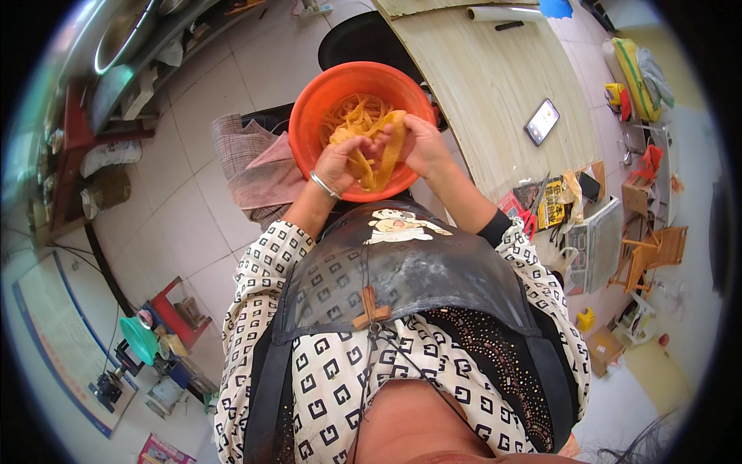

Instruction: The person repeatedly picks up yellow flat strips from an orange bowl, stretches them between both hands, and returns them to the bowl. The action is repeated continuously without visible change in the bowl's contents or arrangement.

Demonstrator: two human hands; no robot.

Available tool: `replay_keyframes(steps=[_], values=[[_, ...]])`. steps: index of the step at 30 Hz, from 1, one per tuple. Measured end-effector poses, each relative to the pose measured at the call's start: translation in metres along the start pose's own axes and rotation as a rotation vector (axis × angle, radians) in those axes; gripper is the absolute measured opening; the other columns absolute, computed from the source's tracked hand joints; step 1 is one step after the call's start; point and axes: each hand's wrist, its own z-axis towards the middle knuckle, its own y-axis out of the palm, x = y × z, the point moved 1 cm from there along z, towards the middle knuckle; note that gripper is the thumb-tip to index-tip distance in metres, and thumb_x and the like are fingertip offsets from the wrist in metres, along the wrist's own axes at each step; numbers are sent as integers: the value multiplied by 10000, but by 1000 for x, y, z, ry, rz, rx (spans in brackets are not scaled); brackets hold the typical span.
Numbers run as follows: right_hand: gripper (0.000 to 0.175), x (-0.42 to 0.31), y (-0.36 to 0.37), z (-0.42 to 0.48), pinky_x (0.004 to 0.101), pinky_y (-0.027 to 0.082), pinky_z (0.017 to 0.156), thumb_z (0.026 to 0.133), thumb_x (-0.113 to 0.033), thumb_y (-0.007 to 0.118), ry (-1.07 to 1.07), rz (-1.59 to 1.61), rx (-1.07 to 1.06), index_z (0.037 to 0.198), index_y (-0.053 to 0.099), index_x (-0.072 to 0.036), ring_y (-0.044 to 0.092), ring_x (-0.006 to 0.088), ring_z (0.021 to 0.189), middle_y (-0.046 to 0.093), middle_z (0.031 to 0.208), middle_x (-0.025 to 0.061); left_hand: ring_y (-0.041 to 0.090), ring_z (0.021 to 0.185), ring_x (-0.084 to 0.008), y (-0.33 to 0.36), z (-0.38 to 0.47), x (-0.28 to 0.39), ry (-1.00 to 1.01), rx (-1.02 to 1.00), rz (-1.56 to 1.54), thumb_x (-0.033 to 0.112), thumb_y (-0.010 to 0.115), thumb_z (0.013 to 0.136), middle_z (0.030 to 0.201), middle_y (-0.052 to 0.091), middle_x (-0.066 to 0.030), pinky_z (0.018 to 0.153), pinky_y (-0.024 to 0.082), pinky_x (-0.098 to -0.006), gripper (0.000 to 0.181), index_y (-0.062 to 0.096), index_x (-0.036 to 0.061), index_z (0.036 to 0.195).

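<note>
An orange plastic basin (301,124) stands before me, holding a heap of yellowish noodle-like strips (356,113). Over the basin, my left hand (342,162), with a silver bangle at the wrist, grips part of a bundle of wide yellow strips (379,168). My right hand (422,144) pinches the same bundle at its upper right, and the strips hang in a loop between both hands. The fingertips of both hands are partly hidden by the strips. A clear apron covers my front, close below the basin.
A wooden-topped table (481,87) extends at the right, bearing a lit phone (542,122), a white roll (503,14) and red-handled scissors (530,220). A checked cloth (232,145) lies left of the basin. A black round pan-like object (359,43) sits behind it. Shelving stands far left.
</note>
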Motion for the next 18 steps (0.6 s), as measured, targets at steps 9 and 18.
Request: replay_keyframes(steps=[9,18], values=[[144,-226,-158,-91,195,236,359,902,-190,586,-340,-276,459,793,542,-107,314,18,394,364,516,-81,285,380,-52,-142,-77,125,205,413,53,190,622,865,474,296,69,395,293,-222,120,541,108,831],[179,-93,-45,-64,282,496,701,909,-150,581,-113,-470,-38,1041,602,-31,601,132,794,639,845,31,539,568,-98,-24,-33,31,84,-35,372,171,656,826,717,562,14,503,433,-213,216,570,45,979]])
